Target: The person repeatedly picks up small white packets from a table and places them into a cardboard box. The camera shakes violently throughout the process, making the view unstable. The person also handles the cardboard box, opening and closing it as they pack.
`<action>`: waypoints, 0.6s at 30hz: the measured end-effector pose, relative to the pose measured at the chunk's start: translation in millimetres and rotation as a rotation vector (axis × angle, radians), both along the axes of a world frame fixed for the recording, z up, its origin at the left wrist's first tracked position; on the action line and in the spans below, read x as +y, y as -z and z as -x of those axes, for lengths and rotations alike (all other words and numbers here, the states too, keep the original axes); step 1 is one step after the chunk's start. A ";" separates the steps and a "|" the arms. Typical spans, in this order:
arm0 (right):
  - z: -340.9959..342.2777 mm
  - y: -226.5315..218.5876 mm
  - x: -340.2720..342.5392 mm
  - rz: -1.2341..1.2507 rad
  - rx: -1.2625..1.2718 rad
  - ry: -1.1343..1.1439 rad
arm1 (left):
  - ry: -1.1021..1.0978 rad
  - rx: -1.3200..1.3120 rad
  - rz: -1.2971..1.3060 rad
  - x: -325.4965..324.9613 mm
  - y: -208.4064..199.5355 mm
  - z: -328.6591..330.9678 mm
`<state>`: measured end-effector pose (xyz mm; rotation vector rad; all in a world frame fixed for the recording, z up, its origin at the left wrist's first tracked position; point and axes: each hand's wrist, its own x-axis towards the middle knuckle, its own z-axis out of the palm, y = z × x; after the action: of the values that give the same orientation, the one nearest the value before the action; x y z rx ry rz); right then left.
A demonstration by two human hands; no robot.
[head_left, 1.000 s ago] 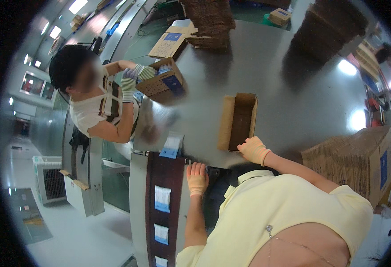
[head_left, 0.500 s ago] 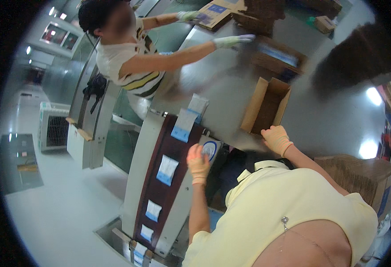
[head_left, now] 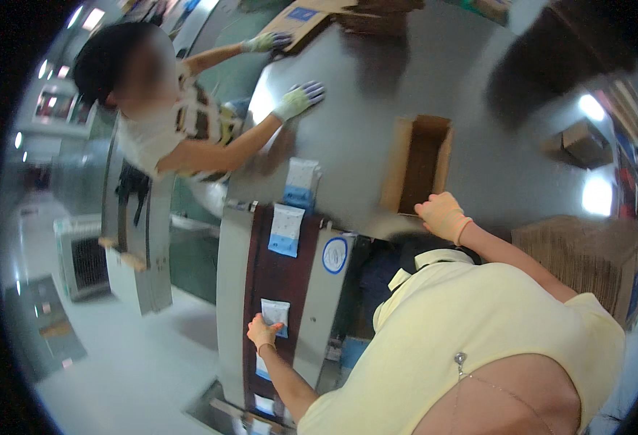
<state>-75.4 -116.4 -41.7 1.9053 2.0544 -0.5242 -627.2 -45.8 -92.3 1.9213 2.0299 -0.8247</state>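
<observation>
Beside stacked cardboard (head_left: 573, 257), my right hand (head_left: 442, 216) touches an open box (head_left: 424, 163), my left hand (head_left: 262, 332) a packet (head_left: 276, 312); I can't tell either grip. A co-worker (head_left: 206, 154) flanks the table (head_left: 359, 156).

Packet (head_left: 277, 313) partly hidden by left hand (head_left: 263, 333); cardboard stack (head_left: 377, 23) cut off (top edge).

A glossy pale floor (head_left: 148, 362) is seen at left, below a wall window (head_left: 52, 103); glare (head_left: 597, 196) is reflected by the grey worktable (head_left: 359, 145).
</observation>
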 end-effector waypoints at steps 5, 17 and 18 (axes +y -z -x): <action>-0.8 -5.3 3.4 0.053 -0.001 0.031 | -0.146 -0.922 -0.252 107.3 20.1 -52.9; 2.0 -2.6 3.4 0.065 0.012 0.109 | -0.139 -1.006 0.378 268.3 93.5 -285.7; -0.5 1.1 -2.3 0.037 0.035 0.119 | -0.175 -1.060 0.484 264.1 85.0 -301.0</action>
<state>-75.0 -118.6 -42.7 2.0202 1.9469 -0.6234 -326.1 218.3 -177.4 1.3882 1.1726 -0.1269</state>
